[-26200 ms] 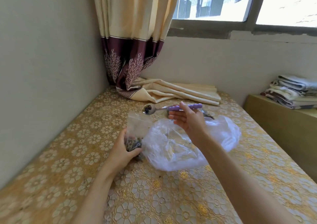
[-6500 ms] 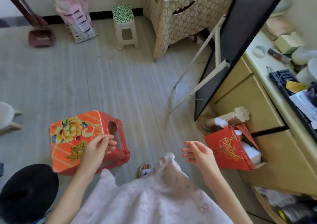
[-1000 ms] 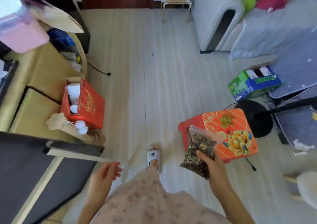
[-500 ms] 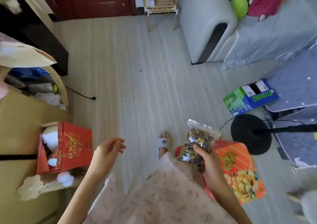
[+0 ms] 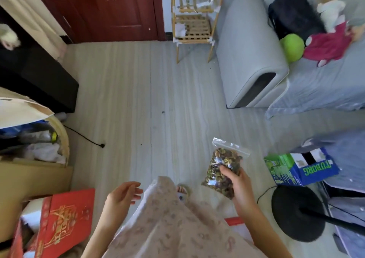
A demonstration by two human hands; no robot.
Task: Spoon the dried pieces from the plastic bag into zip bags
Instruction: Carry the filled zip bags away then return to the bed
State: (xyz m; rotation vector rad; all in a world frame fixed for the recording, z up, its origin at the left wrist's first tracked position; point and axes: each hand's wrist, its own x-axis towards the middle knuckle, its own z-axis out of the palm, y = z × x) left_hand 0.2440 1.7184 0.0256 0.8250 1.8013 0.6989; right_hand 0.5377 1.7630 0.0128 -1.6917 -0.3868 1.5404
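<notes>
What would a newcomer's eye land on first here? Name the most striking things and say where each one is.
First, the zip bag packed with dried pieces, gripped in the right hand low and right of centre above the pale floor. The left hand hangs empty beside the person's light dress. Next come the red box at lower left and the green ball on the grey sofa at upper right.

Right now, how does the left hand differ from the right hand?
The right hand grips a zip bag filled with dried pieces, its fingers curled round the bag's lower part; the left hand holds nothing. The left hand's fingers are loosely spread and relaxed, the right hand's are closed. The left hand hangs beside the pale dress, near the red box; the right is held further forward. Both are bare.
</notes>
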